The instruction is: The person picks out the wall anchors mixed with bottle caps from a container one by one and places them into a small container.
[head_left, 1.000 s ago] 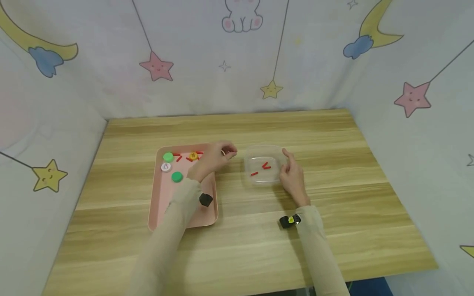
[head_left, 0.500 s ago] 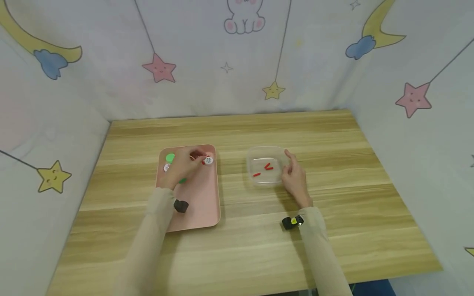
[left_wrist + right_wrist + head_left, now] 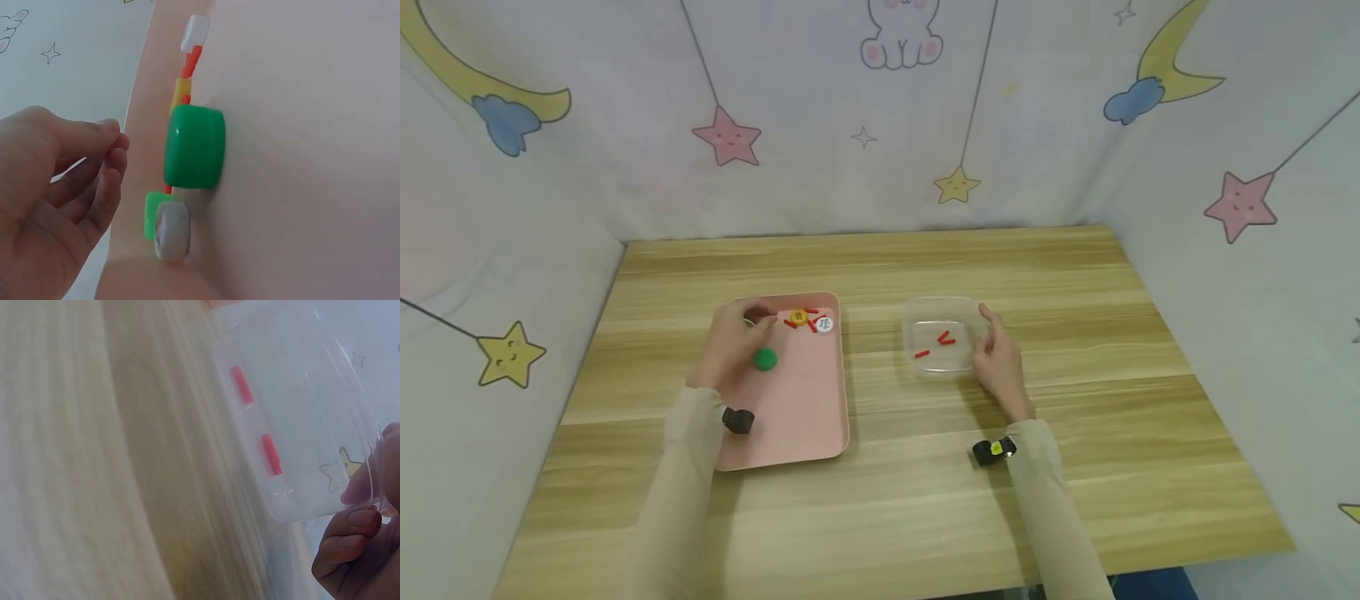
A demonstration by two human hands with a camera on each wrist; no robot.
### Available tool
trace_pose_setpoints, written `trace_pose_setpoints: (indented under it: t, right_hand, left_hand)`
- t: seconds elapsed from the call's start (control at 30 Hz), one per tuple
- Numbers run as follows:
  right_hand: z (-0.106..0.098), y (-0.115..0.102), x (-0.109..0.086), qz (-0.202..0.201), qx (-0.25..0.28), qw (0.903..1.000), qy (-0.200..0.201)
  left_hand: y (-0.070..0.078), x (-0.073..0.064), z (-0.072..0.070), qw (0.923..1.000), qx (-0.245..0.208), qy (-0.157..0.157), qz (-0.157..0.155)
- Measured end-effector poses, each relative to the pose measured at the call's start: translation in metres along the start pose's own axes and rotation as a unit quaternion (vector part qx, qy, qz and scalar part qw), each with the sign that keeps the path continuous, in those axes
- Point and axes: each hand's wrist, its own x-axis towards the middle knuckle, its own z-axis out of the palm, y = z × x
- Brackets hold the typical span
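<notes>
Over the far left part of the pink tray point(image 3: 797, 417), my left hand point(image 3: 730, 342) has its thumb and fingertips close together. No held thing shows between them, though a small one could be hidden. In the left wrist view, a dark green cap point(image 3: 195, 147) lies on the tray beside these fingers, with a light green cap point(image 3: 157, 212) and a white cap point(image 3: 172, 231) near it. My right hand point(image 3: 1000, 367) grips the right wall of a clear plastic container point(image 3: 940, 367) between thumb and fingers. Several small red sticks point(image 3: 922, 354) lie inside it.
At the tray's far right corner lie a yellow cap point(image 3: 799, 317), another white cap point(image 3: 824, 325) and several red sticks point(image 3: 812, 326). The wooden table point(image 3: 1075, 333) meets patterned cloth walls point(image 3: 820, 192) at the back and sides.
My left hand has moved left across the tray from beyond its right edge, uncovering the yellow cap, the right-hand white cap and red sticks. My right hand keeps its hold on the container.
</notes>
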Motion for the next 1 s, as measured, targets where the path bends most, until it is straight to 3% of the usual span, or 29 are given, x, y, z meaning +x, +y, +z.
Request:
trace_pose_setpoints:
  t: [0.17,0.47,0.7,1.0]
  right_hand:
    - [-0.0007,0.0008,-0.0007,-0.003,-0.001,1.0,0.002]
    - [-0.0008,0.0031,-0.0009,-0.006,-0.002,1.0,0.007]
    - [-0.0002,0.0016,0.0006,-0.009,-0.003,0.9999,0.009]
    - [0.001,0.0025,0.0009,-0.005,-0.004,1.0,0.004]
  left_hand:
    - [-0.0082,-0.0003,0.0012,0.9993,0.026,0.023,0.016]
    - [-0.0056,0.0021,0.0022,0.9979,0.057,0.008,-0.029]
    - [-0.0063,0.0036,0.0025,0.9964,0.076,0.016,-0.033]
    - [-0.0046,0.0072,0.0082,0.9942,0.087,0.015,-0.062]
